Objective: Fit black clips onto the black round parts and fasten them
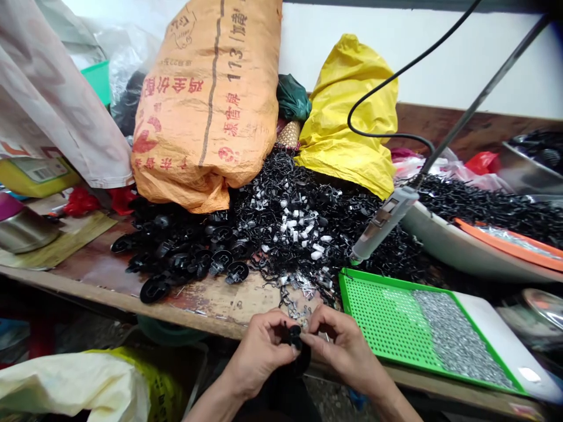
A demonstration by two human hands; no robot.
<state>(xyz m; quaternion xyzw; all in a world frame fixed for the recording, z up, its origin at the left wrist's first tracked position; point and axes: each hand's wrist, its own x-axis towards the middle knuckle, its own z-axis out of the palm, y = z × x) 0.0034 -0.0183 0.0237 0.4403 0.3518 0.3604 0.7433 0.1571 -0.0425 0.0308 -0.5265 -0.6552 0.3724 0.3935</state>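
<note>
Most of the view is taken up by a wooden bench (246, 296). On its far side an orange sack (206, 105) is stood, printed with "113" in black and with Chinese characters in red, among which 全价 can be read; the smallest print is too faint to be made out. To its right a yellow bag (347, 111) is placed, and between and below them a heap of small black parts (334, 220) is spread, dotted with white pieces (294, 225). At the right a green tray (382, 316) is partly covered by small metal pieces (457, 334). Above its far left corner a grey handheld tool (385, 225) is hung; its label cannot be read. At the near edge, a black part (295, 335) is pinched between thumb and fingers of the left hand (257, 351). It is met from the other side by the bent fingertips of the right hand (345, 351); whether anything is gripped there cannot be told.
</note>
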